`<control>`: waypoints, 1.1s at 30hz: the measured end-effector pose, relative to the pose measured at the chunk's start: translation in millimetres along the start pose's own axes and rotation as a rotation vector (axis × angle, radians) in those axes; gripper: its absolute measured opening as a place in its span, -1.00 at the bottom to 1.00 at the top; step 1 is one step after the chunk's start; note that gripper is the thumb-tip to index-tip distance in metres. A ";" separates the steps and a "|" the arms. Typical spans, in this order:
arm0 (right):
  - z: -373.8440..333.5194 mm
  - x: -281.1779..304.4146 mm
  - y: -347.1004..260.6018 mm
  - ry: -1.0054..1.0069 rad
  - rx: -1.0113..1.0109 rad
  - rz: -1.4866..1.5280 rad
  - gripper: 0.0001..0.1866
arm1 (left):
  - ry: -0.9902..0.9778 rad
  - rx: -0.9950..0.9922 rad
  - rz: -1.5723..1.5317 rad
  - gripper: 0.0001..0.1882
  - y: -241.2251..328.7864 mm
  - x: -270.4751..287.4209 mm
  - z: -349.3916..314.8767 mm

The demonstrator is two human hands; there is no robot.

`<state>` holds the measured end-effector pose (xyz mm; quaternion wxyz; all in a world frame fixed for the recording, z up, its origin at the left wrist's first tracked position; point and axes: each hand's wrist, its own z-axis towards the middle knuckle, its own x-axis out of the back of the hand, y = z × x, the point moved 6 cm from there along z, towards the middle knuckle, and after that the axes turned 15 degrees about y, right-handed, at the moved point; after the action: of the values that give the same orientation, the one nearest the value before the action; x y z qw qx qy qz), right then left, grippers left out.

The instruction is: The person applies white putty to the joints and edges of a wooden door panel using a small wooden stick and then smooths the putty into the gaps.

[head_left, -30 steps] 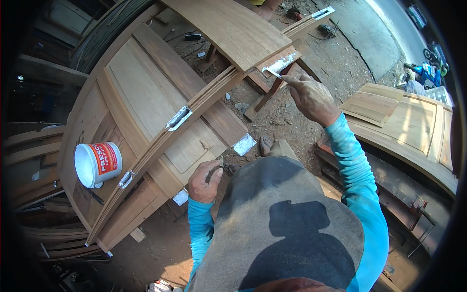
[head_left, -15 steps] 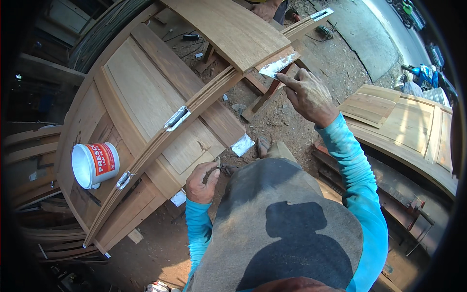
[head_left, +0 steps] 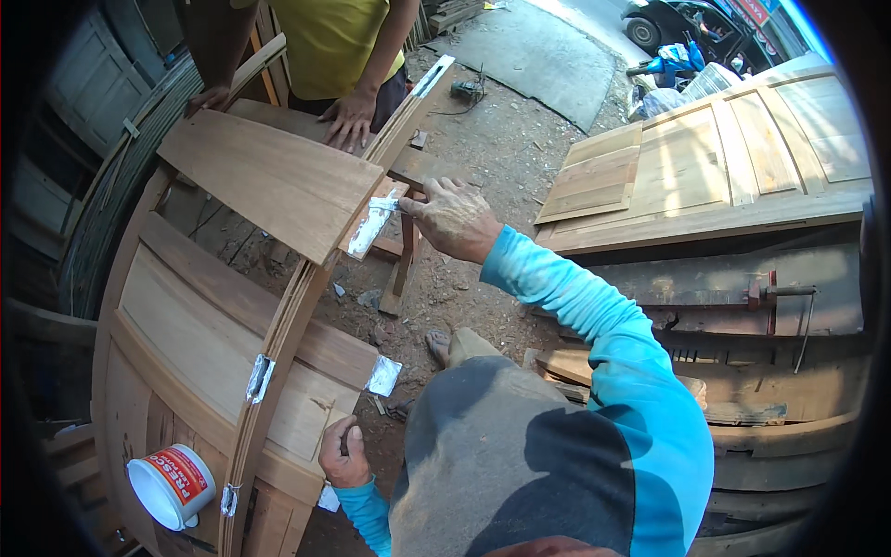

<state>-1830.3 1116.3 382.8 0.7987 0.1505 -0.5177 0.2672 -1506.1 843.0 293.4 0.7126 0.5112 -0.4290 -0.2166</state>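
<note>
The person's right hand [head_left: 450,218] is pinching a thin flat applicator [head_left: 383,204] at the fingertips, the thumb's grip being hard to make out. The applicator is pointing left from the fingers, lying across white paste [head_left: 369,234] that is coating a wooden tenon [head_left: 396,189]. The tenon is sitting just left of those fingers, at the end of a smooth wooden panel [head_left: 269,176]. The left hand [head_left: 343,455] is hovering well apart from it, near the framed door [head_left: 200,330], its fingers curling inward; whether they are pinching anything, one cannot tell. A white bucket [head_left: 172,487] is standing farther left on the door, past a long grooved rail [head_left: 297,297]. Opposite, a co-worker's hand [head_left: 351,118] is resting on the wood, fingers spreading.
</note>
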 end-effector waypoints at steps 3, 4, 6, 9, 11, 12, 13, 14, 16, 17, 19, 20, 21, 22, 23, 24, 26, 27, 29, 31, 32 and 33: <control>1.2 10.3 18.1 0.067 -0.091 -0.035 -0.64 | -0.028 -0.039 0.014 -0.75 1.1 -8.5 6.2; 0.5 14.8 18.6 0.113 -0.108 -0.039 -0.64 | -0.037 -0.062 0.020 -0.75 1.2 -12.4 9.0; -2.8 14.7 23.4 0.033 -0.164 -0.001 -0.62 | -0.031 -0.081 0.002 -0.76 -0.2 -15.7 13.3; -12.1 12.5 15.9 -0.086 -0.077 0.168 -0.60 | -0.034 -0.076 -0.008 -0.76 1.3 -21.0 18.2; -13.5 20.6 -0.5 -0.208 0.015 0.381 -0.63 | -0.034 -0.062 -0.018 -0.76 2.1 -26.2 21.5; -7.4 30.4 -11.5 -0.146 0.053 0.479 -0.69 | -0.038 -0.052 -0.020 -0.76 1.5 -25.6 21.4; 1.5 33.2 -17.4 -0.142 0.043 0.483 -0.71 | -0.039 -0.041 -0.024 -0.76 0.9 -25.0 21.7; 12.7 34.6 -25.9 -0.139 0.037 0.488 -0.72 | -0.035 -0.049 -0.026 -0.76 1.2 -22.9 22.0; 43.3 38.1 -57.2 -0.157 0.079 0.514 -0.68 | 0.001 -0.044 -0.018 -0.76 -0.4 -12.1 18.0; 58.8 47.3 -78.0 -0.084 0.194 0.522 -0.67 | 0.010 -0.036 -0.034 -0.76 -1.1 -6.1 14.6; 82.4 56.7 -135.9 0.045 0.460 0.620 -0.66 | 0.087 0.024 -0.021 -0.76 -0.7 14.7 4.7; 93.6 57.4 -166.0 0.044 0.505 0.600 -0.66 | 0.091 0.013 0.009 -0.76 1.5 25.7 -1.4; 103.5 63.0 -194.4 0.042 0.569 0.592 -0.66 | 0.111 0.017 0.042 -0.76 -0.8 35.6 -2.2; 114.3 70.7 -229.2 0.083 0.640 0.563 -0.71 | 0.135 0.020 -0.004 -0.75 -4.3 46.2 -7.1; 125.3 73.8 -266.0 0.056 0.630 0.596 -0.79 | 0.151 0.008 -0.026 -0.77 -5.3 57.0 -14.5; 133.9 87.2 -299.4 0.179 0.708 0.661 -0.85 | 0.162 0.035 -0.007 -0.76 1.1 69.2 -17.7; 145.2 96.6 -381.9 0.249 0.883 0.654 -0.85 | 0.237 0.010 0.005 -0.75 3.5 92.7 -36.8; 151.4 94.1 -424.1 0.237 0.975 0.598 -0.82 | 0.299 -0.017 0.023 -0.74 -0.1 101.8 -51.2; 151.9 89.5 -510.1 0.282 1.095 0.580 -0.78 | 0.397 -0.024 0.018 -0.73 -4.1 120.9 -73.8; 153.8 77.8 -586.6 0.330 1.208 0.590 -0.77 | 0.483 0.030 -0.013 -0.72 2.1 140.5 -93.8; 153.1 67.2 -625.1 0.347 1.275 0.625 -0.76 | 0.504 0.088 -0.046 -0.68 2.2 149.0 -101.8; 150.6 50.2 -662.8 0.330 1.321 0.614 -0.75 | 0.551 0.097 -0.029 -0.68 0.5 155.8 -110.5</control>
<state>-1540.4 513.9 515.6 0.4990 0.4056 -0.1414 0.7527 -1330.3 786.8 342.5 0.7739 0.5904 -0.2217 -0.0586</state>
